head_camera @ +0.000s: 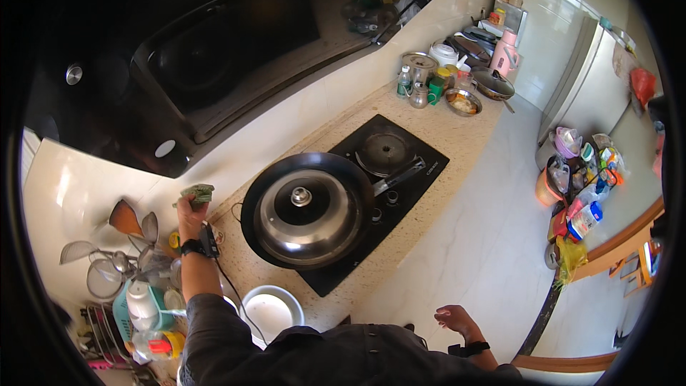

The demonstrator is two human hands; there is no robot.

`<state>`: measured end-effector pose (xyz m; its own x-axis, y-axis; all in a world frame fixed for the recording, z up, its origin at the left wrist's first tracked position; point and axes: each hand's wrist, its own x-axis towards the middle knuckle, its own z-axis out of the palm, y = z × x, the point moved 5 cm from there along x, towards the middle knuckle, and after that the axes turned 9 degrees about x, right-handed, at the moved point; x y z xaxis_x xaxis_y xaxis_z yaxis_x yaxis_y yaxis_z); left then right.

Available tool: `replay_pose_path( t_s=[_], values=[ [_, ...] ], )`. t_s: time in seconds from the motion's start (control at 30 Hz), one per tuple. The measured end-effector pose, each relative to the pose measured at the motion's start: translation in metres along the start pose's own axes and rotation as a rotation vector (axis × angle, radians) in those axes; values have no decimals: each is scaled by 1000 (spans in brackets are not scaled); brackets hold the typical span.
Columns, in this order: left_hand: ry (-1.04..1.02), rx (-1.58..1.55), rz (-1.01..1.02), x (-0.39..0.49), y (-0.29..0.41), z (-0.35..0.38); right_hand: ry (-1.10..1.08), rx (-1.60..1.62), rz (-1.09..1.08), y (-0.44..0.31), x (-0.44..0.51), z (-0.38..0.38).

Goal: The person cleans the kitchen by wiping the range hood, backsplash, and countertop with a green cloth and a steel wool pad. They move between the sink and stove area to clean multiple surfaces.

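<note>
My left hand [192, 217] is raised near the wall tiles at the counter's left end and grips a folded green cloth [198, 194]. My right hand [453, 317] hangs low over the floor beside my body, its fingers loosely curled with no object visible in them. Between my hands and further forward, a large dark wok [251, 225] sits on the left side of the black two-burner gas stove [324, 283]. A domed steel lid with a glass centre [292, 244] lies inside the wok's rim. The right burner [387, 149] holds no pot.
Ladles, strainers and a wooden spatula [126, 217] stand at left. A white basin [270, 311] is by the counter's near edge. A steel bowl of food [463, 102], lidded pan [493, 83] and pink thermos [504, 53] stand at the far end. The black range hood [241, 69] overhangs the wall side.
</note>
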<state>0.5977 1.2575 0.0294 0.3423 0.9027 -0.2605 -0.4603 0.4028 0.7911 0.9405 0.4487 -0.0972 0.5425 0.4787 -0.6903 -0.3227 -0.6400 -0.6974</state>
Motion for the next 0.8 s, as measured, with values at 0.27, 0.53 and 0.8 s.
replay_pose_path(
  t_s=[0.27, 0.53, 0.8],
  values=[
    [-18, 22, 118, -127, 34, 56, -21, -31, -17, 38, 5, -109],
    [-118, 253, 152, -293, -17, 235, -91, 33, -510, -101, 2, -153],
    [-429, 777, -78, -409, -183, 361, -419, 169, -1018, -271, -34, -64]
  ],
)
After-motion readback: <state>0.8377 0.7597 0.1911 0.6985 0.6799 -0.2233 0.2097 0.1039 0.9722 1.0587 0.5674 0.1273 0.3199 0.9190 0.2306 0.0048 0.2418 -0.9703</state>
